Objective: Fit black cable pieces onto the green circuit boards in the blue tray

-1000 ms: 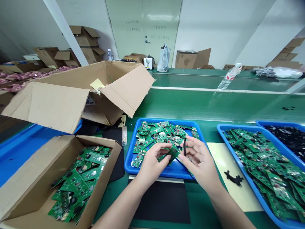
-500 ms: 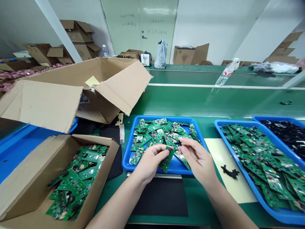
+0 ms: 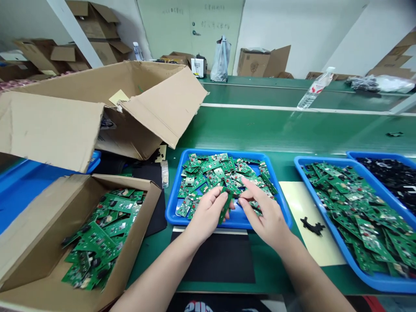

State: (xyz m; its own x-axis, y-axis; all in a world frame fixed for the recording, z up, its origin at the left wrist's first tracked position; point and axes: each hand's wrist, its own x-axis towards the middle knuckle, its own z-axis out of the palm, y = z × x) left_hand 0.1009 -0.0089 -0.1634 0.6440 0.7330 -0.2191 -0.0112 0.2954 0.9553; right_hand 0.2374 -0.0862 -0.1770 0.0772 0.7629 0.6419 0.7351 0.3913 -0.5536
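My left hand (image 3: 208, 212) grips a green circuit board (image 3: 225, 203) by its edge, tilted steeply above the near side of a blue tray (image 3: 172, 203). Just right of that board is my right hand (image 3: 264, 214), its index finger stretched out while the thumb and middle finger come together. What sits between those fingertips is too small to make out. Many loose green boards (image 3: 211, 171) fill the tray behind both hands. A few black plastic pieces (image 3: 312, 226) lie on a yellow sheet (image 3: 325, 251) to the right.
At the left, a cardboard box (image 3: 130, 242) holds boards with black parts, below a larger open carton (image 3: 165, 104). Rightward stand another blue tray (image 3: 302, 173) heaped with boards and a tray of black parts (image 3: 390, 173). A water bottle (image 3: 315, 89) stands farther back.
The view has tipped down slightly. My left hand has turned the board more edge-on. My right index finger has lifted away from the thumb, where a small black piece showed before.
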